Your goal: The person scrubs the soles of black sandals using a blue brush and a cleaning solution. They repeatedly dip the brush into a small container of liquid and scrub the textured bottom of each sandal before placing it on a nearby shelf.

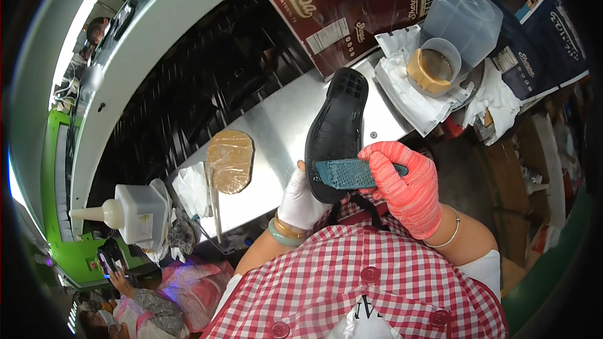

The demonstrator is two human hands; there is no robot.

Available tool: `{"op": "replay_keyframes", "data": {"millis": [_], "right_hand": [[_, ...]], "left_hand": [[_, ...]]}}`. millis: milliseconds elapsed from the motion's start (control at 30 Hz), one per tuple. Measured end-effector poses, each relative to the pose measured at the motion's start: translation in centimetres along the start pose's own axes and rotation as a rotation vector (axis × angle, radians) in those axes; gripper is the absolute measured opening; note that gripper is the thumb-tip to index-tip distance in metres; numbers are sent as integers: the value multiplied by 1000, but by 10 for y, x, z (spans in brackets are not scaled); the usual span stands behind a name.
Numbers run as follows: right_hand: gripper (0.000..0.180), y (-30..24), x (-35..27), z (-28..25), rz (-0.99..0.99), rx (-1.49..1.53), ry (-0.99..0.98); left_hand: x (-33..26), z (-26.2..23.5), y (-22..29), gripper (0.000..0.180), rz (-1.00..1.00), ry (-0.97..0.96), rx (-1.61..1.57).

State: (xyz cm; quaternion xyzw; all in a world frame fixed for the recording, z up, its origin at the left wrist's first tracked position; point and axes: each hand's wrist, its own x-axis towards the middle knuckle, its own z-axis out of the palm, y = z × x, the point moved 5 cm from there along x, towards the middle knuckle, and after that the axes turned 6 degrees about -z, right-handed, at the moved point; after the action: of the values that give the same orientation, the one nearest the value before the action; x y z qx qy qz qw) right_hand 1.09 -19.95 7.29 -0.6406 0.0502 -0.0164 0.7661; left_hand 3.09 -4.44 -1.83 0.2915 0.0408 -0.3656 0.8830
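A black shoe sole (335,127) stands lengthwise before me, its hollow side up and its near end close to my checked apron. My left hand (300,202), in a white glove, grips the sole's near left edge; some of its fingers are hidden beneath. In a coral knit glove, my right hand (405,189) is closed around a teal brush (349,174) with a bumpy face. The brush lies across the near end of the sole and appears to touch it.
A metal table (276,127) holds a wrapped tan disc (230,161). At the left stands a nozzle bottle (139,213). A brown-smeared cup (433,68) and a clear plastic jug (465,19) sit on white cloths at the far right. A dark slatted conveyor (207,75) runs behind.
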Motion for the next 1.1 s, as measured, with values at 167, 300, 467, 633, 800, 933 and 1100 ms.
{"op": "replay_keyframes", "data": {"millis": [167,300,467,633,800,933,1100], "right_hand": [[16,6,-2,9,-23,-83,-129],[16,6,5,17,-11,-151,-248],[20,3,18,32,-20,-259,-450],[23,7,33,51,226,-253,-534],[28,21,49,71,335,-159,-566],[23,34,65,85,270,-166,-551],[23,38,79,88,248,-205,-595]], "left_hand": [[-8,-3,7,64,-17,63,-11],[-15,-10,11,62,-56,135,99],[-19,-17,16,61,-212,128,36],[-21,-33,24,64,-265,161,143],[-19,-52,47,60,-234,217,317],[-22,-65,80,56,-93,233,741],[-22,-79,100,50,-391,291,475]]}}
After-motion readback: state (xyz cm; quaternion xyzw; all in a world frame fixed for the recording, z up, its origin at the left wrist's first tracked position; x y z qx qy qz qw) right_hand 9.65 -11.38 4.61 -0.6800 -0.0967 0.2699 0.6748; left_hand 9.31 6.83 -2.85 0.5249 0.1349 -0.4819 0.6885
